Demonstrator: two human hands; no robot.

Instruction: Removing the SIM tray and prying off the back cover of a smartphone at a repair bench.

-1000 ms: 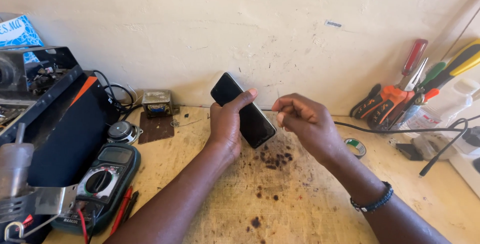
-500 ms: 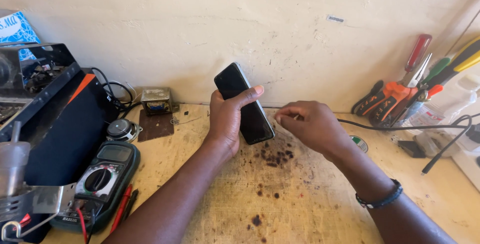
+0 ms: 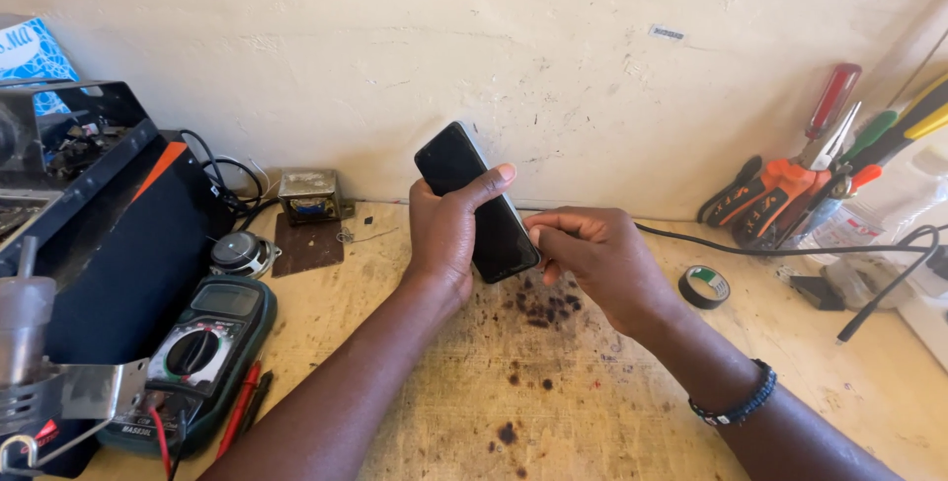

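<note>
Left hand: gripping black phone, frame centre.
Right hand: fingertips pinched at phone's lower edge.
Surface: bare, stained foreground.

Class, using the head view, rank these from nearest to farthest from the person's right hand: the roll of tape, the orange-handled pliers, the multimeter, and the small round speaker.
Measured from the right hand:
1. Roll of tape, just to its right on the bench.
2. Orange-handled pliers, farther right, against the wall.
3. Small round speaker, across to the left.
4. Multimeter, far left, near the bench's front edge.
</note>
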